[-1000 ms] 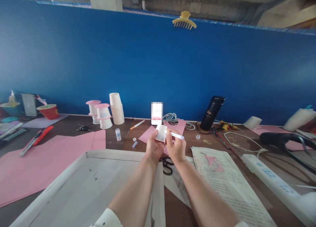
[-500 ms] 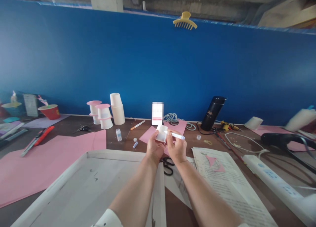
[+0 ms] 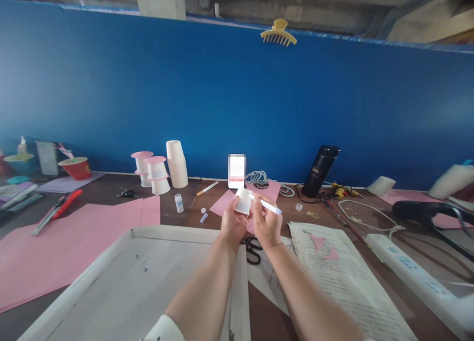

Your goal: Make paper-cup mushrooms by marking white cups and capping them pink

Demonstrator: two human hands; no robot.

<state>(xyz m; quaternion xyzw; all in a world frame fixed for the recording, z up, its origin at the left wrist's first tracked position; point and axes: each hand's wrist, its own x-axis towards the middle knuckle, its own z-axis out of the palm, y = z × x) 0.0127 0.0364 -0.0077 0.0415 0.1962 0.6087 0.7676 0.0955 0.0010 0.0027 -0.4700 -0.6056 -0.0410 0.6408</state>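
Observation:
My left hand is closed around a small white piece that looks like a paper cup, held above pink paper. In my right hand is a white marker pen with a pale lavender end. Its tip points left and meets or nearly meets the cup's right side; actual contact is too small to tell. A lavender pen cap lies on the table left of my hands. Just behind the cup stands a phone with a lit screen. Black scissors lie partly under my wrists.
White paper cups stand stacked at the back left, beside cup-and-pink-disc pieces. A black flask leans at the back right. A white box lid lies front left, printed sheets and a power strip front right.
The marker pen has tilted, its lavender end dropping lower and to the right. The white cup has turned slightly in my left hand. Both hands stay in nearly the same place.

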